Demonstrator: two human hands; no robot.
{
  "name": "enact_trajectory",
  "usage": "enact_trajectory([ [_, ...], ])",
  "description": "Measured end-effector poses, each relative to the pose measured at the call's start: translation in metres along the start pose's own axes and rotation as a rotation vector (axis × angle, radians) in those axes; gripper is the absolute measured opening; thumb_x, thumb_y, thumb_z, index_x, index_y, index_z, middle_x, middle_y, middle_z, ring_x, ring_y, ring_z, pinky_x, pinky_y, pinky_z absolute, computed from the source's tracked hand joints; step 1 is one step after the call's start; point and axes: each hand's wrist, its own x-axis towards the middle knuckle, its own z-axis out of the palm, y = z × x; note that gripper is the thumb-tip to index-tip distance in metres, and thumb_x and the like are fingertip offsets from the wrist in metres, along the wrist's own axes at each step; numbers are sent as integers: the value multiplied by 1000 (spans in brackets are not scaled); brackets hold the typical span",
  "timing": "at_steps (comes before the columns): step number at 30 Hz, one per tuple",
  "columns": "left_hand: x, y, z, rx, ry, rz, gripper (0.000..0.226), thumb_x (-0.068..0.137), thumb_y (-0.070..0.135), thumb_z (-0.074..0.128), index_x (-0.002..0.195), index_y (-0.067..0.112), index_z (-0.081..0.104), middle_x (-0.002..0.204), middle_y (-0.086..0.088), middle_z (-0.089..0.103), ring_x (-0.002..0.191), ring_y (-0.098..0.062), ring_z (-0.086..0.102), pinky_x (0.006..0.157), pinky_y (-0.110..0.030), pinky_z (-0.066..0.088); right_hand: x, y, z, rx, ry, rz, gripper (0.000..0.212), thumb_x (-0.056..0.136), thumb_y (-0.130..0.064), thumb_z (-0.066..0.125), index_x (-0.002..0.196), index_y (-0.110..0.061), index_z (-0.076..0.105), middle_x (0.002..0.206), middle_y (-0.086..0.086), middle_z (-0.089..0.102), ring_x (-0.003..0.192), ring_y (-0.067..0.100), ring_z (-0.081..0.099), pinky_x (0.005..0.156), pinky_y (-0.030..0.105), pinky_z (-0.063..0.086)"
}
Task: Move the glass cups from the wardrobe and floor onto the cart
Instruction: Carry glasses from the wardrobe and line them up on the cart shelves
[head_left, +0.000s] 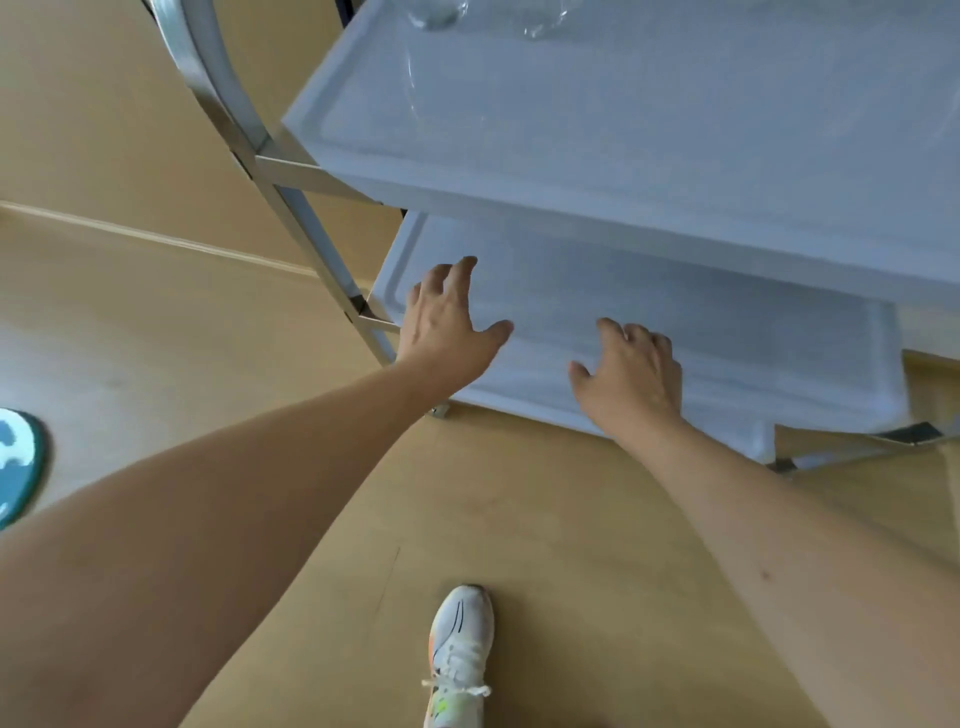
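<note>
Both hands are empty right now. The left hand (451, 317) is spread out with fingers loose over the near-left corner of the lower pale grey plastic shelf (727, 332), and the right hand (636, 376) sits just beside it to the right, fingers relaxed and a bit curled, holding nothing. Can't tell if either one actually touches the shelf or just hovers over it.

The clear glass cups (436, 13) already on the cart are up at the far edge of the top pale grey tray (571, 130), two of them by the look of it, mostly cut off by the frame. The chrome tube frame of the cart (291, 208) runs down the left side.

So I'd say this is the in-between bit: a drop-off done, hands free, no cup in reach. The wardrobe isn't in view, and no cup shows on the tan wooden floor (493, 519) here. Next move probably means turning away to find another glass.

Also visible: a white trainer (460, 649) near the bottom and a teal round mat (18, 462) at far left.
</note>
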Motion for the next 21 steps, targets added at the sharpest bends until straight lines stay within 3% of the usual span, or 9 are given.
enact_trajectory([
  [5, -73, 41, -49, 9, -125, -51, 80, 90, 50, 65, 156, 27, 26, 157, -2, 31, 143, -29, 28, 112, -42, 31, -85, 1, -60, 50, -110, 93, 61, 99, -45, 54, 151, -18, 37, 148, 12, 45, 135, 37, 38, 103, 46, 39],
  [11, -144, 99, -129, 146, -270, 60, 78, 91, 49, 65, 156, 28, 28, 158, -5, 31, 143, -32, 28, 114, -47, 32, -164, 5, -147, 137, -133, 170, 61, 98, -43, 55, 151, -18, 37, 148, 11, 44, 136, 36, 35, 106, 48, 36],
  [16, -183, 152, -183, 146, -278, 108, 74, 91, 42, 64, 155, 27, 30, 158, -6, 30, 144, -31, 26, 112, -46, 33, -213, 11, -224, 186, -71, 172, 64, 97, -43, 55, 153, -20, 34, 151, 10, 40, 137, 35, 33, 106, 47, 36],
  [21, -197, 221, -220, 252, -303, 309, 77, 91, 43, 65, 156, 27, 26, 161, -8, 23, 147, -30, 19, 113, -50, 34, -256, 33, -298, 199, 51, 204, 63, 97, -43, 56, 151, -16, 37, 148, 12, 43, 136, 36, 37, 106, 43, 37],
])
